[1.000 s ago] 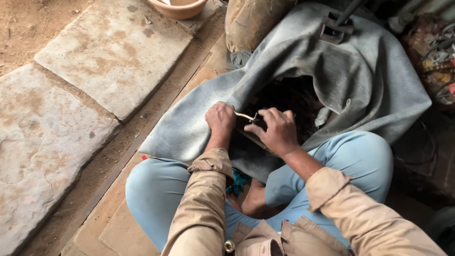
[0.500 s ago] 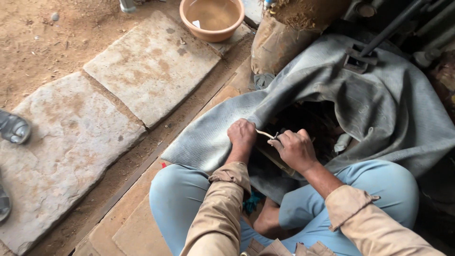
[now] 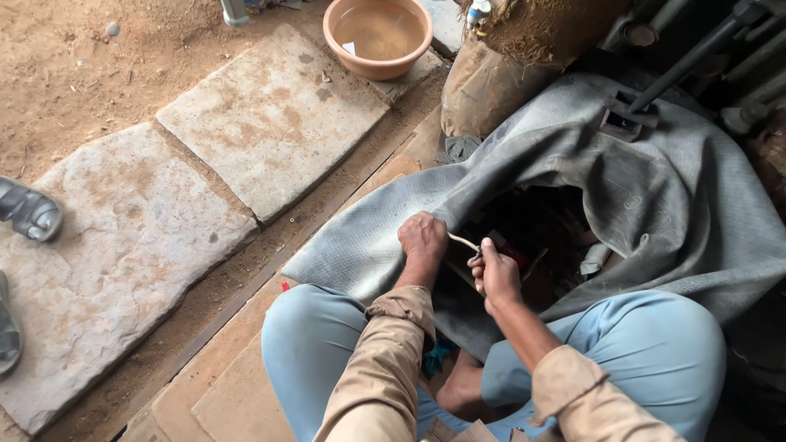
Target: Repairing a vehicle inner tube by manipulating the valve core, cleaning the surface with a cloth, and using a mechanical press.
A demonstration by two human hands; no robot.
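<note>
- The left hand [image 3: 422, 238] was curled shut over the inner edge of a large grey rubber inner tube [image 3: 655, 205], knuckles up, pinning that edge down.
- The right hand [image 3: 496, 272], just beside the left and a little nearer the person, was closed in a fist around a thin pale strip or tool [image 3: 463, 241]; what it was exactly could not be told.
- That pale strip ran from the right fist across to the left hand's fingers, touching the tube's edge between the two hands.
- The grey tube lay draped over the person's lap and spread away beyond both hands, with a dark hollow just past the right hand.
- Light blue trousers [image 3: 655, 352] and tan sleeves [image 3: 385, 360] lay on the near side of the hands.
- Well beyond the left hand stood a round orange plastic basin of muddy water [image 3: 377, 37].
- Flat stone slabs [image 3: 270, 123] lay off to the left hand's outer side.
</note>
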